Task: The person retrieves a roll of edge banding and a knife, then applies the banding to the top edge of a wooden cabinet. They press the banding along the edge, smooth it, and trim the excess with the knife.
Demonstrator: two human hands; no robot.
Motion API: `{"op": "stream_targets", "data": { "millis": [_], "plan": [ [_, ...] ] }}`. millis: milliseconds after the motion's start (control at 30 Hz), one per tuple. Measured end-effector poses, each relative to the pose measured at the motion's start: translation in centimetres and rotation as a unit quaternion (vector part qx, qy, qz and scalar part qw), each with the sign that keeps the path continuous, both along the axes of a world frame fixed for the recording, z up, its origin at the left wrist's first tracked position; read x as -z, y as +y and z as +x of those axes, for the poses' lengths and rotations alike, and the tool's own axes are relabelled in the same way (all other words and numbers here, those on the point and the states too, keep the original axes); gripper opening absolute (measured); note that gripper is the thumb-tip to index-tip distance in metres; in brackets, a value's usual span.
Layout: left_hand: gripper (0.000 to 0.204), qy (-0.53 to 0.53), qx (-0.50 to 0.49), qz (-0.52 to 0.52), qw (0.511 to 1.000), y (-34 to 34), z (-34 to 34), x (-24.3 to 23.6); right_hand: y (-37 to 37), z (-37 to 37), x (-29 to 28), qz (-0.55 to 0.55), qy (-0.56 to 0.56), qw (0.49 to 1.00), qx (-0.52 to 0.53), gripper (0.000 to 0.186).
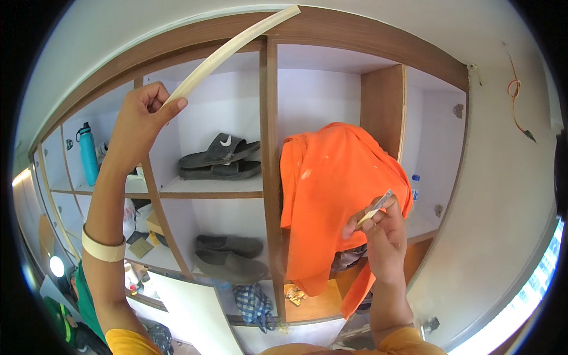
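Observation:
My left hand (151,106), raised at the upper left, pinches the lower end of a long pale wooden strip (236,42). The strip rises to the right, its far tip overlapping the cabinet's top frame (343,26). On the right, my right hand (384,236) is closed around a small blade (378,202) with a flat shiny tip pointing up and a pale handle; its exact kind is unclear. Behind this hand an orange cloth (331,177) hangs over the open compartment, covering much of what lies inside.
Open shelves hold black slide sandals (222,155), dark shoes (231,257), a teal bottle (87,154) and a checked cloth (253,303). A clear plastic bottle (415,188) stands right of the orange cloth. A loose wire (513,89) hangs from the right wall. A person's green sleeve (87,299) shows lower left.

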State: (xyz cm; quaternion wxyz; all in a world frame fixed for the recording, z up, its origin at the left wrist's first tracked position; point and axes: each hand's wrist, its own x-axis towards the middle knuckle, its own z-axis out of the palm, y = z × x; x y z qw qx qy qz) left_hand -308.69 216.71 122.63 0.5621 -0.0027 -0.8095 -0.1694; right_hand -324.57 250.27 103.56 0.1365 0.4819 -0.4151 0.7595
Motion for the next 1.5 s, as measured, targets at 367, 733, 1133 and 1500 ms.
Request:
{"op": "stream_targets", "data": {
  "millis": [367,733,1133,1500],
  "plan": [
    [0.037,0.041,-0.016,0.074,0.996,-3.7,7.0,7.5,-1.7,1.1,0.9,0.044,-0.020,0.994,-0.095,0.032],
    [0.036,0.054,-0.057,0.126,0.989,-7.2,13.1,12.8,-4.9,1.6,1.8,0.070,-0.003,0.988,-0.137,0.031],
    [0.038,0.071,-0.102,0.218,0.968,-9.3,19.7,22.0,-7.5,2.4,2.9,0.094,-0.030,0.979,-0.179,0.026],
    [0.042,0.082,-0.180,0.248,0.948,-11.1,24.1,28.8,-9.4,2.7,3.7,0.140,0.004,0.967,-0.213,0.032]
  ]
}}
